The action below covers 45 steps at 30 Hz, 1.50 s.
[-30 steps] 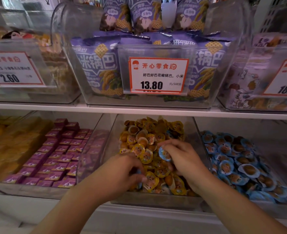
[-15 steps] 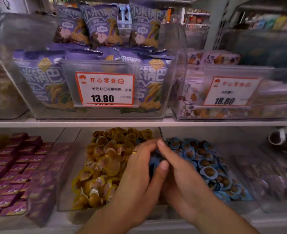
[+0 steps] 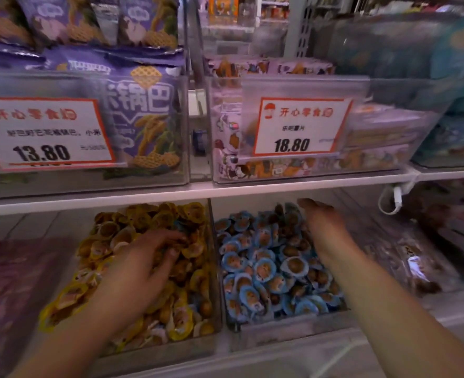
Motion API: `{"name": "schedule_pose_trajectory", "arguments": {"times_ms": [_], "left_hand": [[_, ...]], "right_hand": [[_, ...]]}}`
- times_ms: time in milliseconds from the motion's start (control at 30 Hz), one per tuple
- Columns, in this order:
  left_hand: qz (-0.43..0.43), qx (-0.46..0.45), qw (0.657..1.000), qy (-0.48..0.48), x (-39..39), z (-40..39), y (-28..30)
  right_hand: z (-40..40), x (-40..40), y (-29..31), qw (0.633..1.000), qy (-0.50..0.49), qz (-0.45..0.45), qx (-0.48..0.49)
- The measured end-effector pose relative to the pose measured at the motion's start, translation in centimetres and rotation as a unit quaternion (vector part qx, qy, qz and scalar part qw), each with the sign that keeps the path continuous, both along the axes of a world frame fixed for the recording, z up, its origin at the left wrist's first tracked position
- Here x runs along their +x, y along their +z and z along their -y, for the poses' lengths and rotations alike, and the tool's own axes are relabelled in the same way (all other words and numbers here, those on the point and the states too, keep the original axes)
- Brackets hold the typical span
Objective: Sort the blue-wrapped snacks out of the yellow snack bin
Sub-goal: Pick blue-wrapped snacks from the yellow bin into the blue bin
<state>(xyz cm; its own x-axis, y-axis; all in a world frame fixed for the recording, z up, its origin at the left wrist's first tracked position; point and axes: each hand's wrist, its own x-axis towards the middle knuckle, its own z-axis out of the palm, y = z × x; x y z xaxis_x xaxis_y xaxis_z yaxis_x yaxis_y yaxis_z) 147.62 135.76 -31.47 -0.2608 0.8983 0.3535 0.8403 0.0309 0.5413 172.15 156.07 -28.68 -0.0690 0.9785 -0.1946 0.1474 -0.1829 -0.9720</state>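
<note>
Hands parted, right hand [image 3: 324, 227] now open over blue bin [image 3: 285, 327], left hand [image 3: 143, 266] fingering yellow snacks [image 3: 100, 249]

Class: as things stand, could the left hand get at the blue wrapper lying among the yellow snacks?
Probably yes: the left hand already rests on the yellow snacks, its fingertips just below the blue wrapper, nothing between.

Purple snack bags [image 3: 143, 110] above; price tag [image 3: 301, 126] alongside.

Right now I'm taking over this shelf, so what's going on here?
A person is sorting mixed snacks. The left hand digs with curled fingers in the yellow snack bin; whether it holds anything is unclear. The right hand hangs open over the bin of blue-wrapped snacks beside it.
</note>
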Motion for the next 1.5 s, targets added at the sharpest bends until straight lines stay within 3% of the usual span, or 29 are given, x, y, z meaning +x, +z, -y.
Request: {"name": "schedule_pose_trajectory", "arguments": {"times_ms": [67, 167, 267, 333, 433, 567, 633, 700, 767, 800, 867, 933, 1133, 1233, 1400, 1500], "left_hand": [[-0.056, -0.023, 0.998, -0.037, -0.4, -0.1, -0.3], [-0.157, -0.049, 0.983, -0.076, -0.4, -1.2, -0.7], [-0.238, -0.117, 0.962, -0.07, -0.4, -3.5, -1.2], [-0.286, -0.185, 0.937, -0.077, -0.4, -5.0, -1.6], [-0.286, -0.225, 0.926, -0.1, -0.9, -5.5, -0.9], [-0.248, -0.212, 0.935, -0.14, -1.5, -2.7, 1.0], [-0.164, -0.247, 0.941, -0.162, -2.0, -0.9, 2.2], [-0.029, -0.293, 0.94, -0.173, -3.1, -0.2, 3.6], [0.068, -0.283, 0.943, -0.161, -4.3, -0.9, 4.5], [0.067, -0.26, 0.953, -0.14, -4.6, -1.8, 4.7], [-0.016, -0.217, 0.972, -0.088, -4.6, -4.5, 4.1], [-0.081, -0.218, 0.971, -0.061, -3.7, -7.2, 2.4], [-0.135, -0.216, 0.966, 0.034, -3.1, -11.3, -1.8], [-0.155, -0.217, 0.963, 0.03, -3.5, -10.9, -2.2], [-0.267, -0.221, 0.937, 0.043, -2.9, -9.9, -3.9], [-0.238, -0.174, 0.955, -0.012, -2.6, -9.9, -4.4]], "right_hand": [[0.2, -0.2, -0.7, 0.997, -0.001, 0.06, 0.054], [2.5, -1.7, -0.3, 0.993, 0.029, 0.035, 0.107], [6.3, -4.2, -0.3, 0.971, 0.153, 0.002, 0.185], [8.7, -5.7, -1.0, 0.949, 0.258, 0.0, 0.184], [10.0, -6.9, -2.3, 0.92, 0.309, 0.09, 0.225], [9.9, -7.2, -2.7, 0.922, 0.3, 0.074, 0.235], [9.9, -7.3, -2.8, 0.921, 0.292, 0.076, 0.246], [10.0, -7.4, -3.0, 0.921, 0.294, 0.071, 0.245], [9.9, -7.3, -3.1, 0.922, 0.292, 0.066, 0.247], [9.9, -7.4, -3.1, 0.922, 0.29, 0.067, 0.249], [9.9, -7.5, -3.0, 0.921, 0.291, 0.068, 0.25], [9.9, -7.6, -2.9, 0.921, 0.291, 0.072, 0.248], [9.6, -7.6, -3.3, 0.922, 0.297, 0.075, 0.238], [9.5, -7.6, -3.5, 0.922, 0.296, 0.074, 0.238], [9.7, -7.6, -3.4, 0.924, 0.292, 0.068, 0.238], [9.7, -7.6, -3.5, 0.924, 0.289, 0.063, 0.241]]}}
